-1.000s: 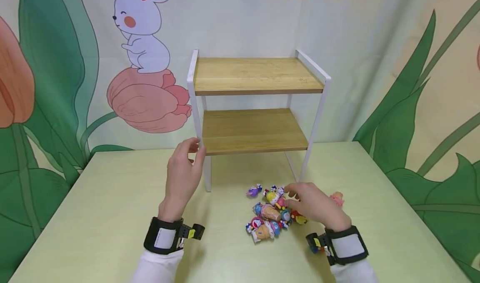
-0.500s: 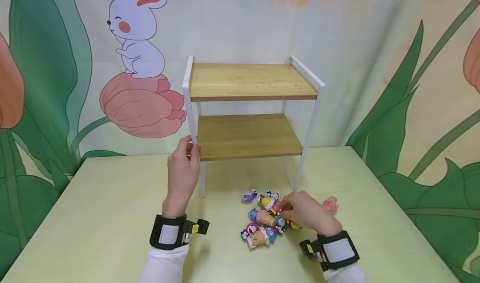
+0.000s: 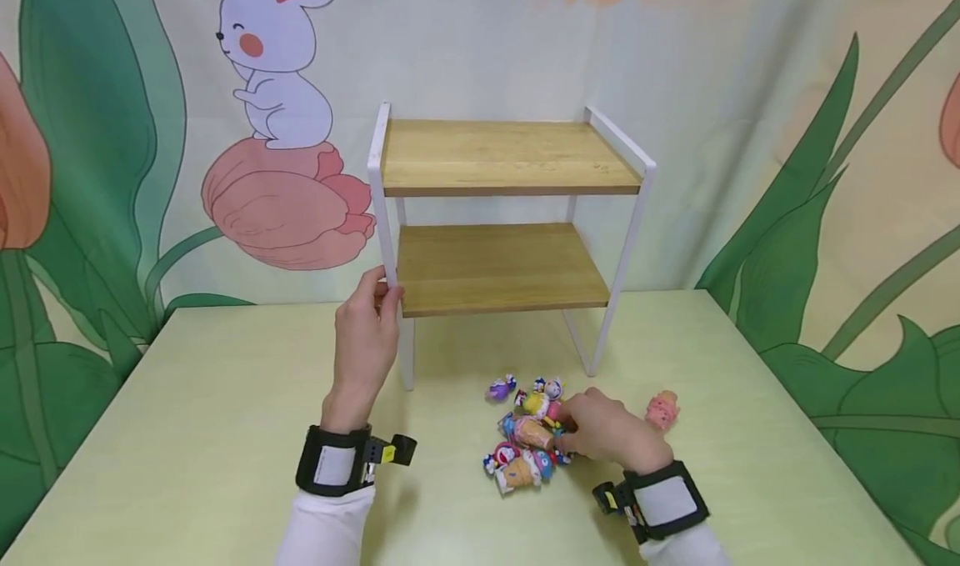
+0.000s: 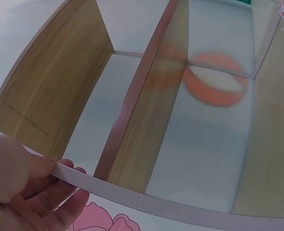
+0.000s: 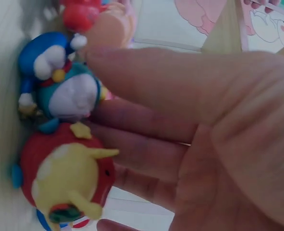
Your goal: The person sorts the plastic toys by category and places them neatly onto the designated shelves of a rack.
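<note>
My left hand grips the white left front leg of a two-tier wooden shelf; in the left wrist view the thumb and fingers lie on either side of the white frame. My right hand reaches into the right side of a pile of small toy figurines. Seen from the right wrist, its thumb tip and fingers are right at a blue-and-teal figurine, with a gap between thumb and fingers. A red-and-yellow figurine lies just below that one, close to the fingers.
A pink figurine lies apart, right of the pile. A purple one lies at the pile's far left, in front of the shelf. The pale table runs back to a printed curtain with a rabbit and flowers.
My left hand, loosely raised beside the shelf a second ago, has taken hold of its left leg. My right hand has moved left and lower over the figurines, covering more of them.
</note>
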`<state>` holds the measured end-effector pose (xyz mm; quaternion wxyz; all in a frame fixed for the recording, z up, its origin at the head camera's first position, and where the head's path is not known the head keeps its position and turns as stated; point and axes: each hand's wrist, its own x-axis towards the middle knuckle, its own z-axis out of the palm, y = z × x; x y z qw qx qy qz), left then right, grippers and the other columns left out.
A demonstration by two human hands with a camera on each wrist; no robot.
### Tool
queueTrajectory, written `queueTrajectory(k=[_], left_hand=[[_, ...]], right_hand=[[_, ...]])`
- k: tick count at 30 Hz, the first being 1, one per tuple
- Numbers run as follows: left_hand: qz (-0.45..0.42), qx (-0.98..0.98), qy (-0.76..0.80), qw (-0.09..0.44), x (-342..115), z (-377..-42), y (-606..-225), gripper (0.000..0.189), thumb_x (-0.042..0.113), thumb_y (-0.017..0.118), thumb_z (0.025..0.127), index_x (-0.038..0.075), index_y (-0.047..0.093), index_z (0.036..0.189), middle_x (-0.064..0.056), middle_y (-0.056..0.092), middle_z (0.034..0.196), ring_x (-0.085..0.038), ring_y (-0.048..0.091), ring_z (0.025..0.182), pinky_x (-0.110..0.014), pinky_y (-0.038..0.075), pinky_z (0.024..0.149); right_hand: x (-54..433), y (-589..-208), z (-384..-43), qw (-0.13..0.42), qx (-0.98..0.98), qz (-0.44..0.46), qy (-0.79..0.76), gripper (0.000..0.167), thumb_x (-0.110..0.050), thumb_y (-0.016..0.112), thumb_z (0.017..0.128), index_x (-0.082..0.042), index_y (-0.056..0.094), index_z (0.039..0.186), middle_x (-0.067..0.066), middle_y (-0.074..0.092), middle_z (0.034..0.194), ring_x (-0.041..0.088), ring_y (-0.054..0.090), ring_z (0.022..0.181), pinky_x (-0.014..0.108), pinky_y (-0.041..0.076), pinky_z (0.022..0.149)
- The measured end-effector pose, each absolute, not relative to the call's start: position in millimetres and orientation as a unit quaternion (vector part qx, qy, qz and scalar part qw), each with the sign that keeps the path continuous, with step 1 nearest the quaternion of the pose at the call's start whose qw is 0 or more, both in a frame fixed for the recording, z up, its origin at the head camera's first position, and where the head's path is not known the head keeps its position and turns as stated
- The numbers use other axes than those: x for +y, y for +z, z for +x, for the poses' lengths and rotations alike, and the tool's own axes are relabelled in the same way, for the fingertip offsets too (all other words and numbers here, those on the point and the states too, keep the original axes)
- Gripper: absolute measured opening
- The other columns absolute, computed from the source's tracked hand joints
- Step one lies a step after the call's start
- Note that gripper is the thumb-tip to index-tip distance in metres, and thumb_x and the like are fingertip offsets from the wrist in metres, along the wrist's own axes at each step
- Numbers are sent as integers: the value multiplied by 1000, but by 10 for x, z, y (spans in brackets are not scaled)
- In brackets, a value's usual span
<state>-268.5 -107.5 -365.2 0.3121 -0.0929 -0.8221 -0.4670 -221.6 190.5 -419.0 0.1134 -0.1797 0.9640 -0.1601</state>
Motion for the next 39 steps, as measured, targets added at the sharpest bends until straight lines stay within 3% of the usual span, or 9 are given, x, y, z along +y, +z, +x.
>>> queueTrajectory(k=[8, 20, 25, 31, 39], left_hand=[[-96, -823, -465, 311, -1081, -2685, -3654, 29, 5, 57, 99, -3, 55, 127, -18, 66, 94, -27, 61, 78, -36, 52, 63], [-94, -826, -461, 310, -1090, -2704, -3640, 30, 4, 56, 99, -4, 54, 127, -19, 66, 96, -29, 62, 80, -39, 54, 66], [-92, -827, -465, 303, -1086, -2688, -3651, 30, 4, 57, 98, -4, 54, 128, -19, 66, 94, -29, 62, 78, -39, 54, 66], [-92, -826, -463, 309, -1095, -2679, -3663, 29, 3, 57, 98, -4, 55, 127, -19, 66, 94, -29, 61, 77, -38, 52, 64], [-94, -827, -458, 312, -1081, -2693, -3639, 29, 3, 57, 98, -5, 55, 126, -21, 66, 95, -28, 60, 76, -37, 51, 63]], right_hand=[[1874, -4247, -2220, 94, 977, -151, -114, 18, -25, 79, 83, -12, 67, 88, 4, 56, 91, 23, 49, 88, 45, 42, 76], [1844, -4162, -2237, 86, 974, -160, -132, 19, -23, 80, 82, -14, 65, 89, -4, 57, 83, 19, 50, 84, 44, 40, 80], [1864, -4152, -2227, 88, 969, -173, -156, 18, -20, 80, 82, -16, 63, 88, -6, 55, 79, 17, 49, 79, 39, 42, 71], [1897, -4133, -2252, 91, 960, -181, -192, 16, -14, 78, 85, -11, 67, 97, -4, 58, 83, 15, 51, 74, 34, 47, 66], [1931, -4041, -2250, 55, 959, -187, -206, 21, -11, 77, 85, -9, 69, 104, -3, 64, 90, 15, 55, 80, 37, 51, 76]])
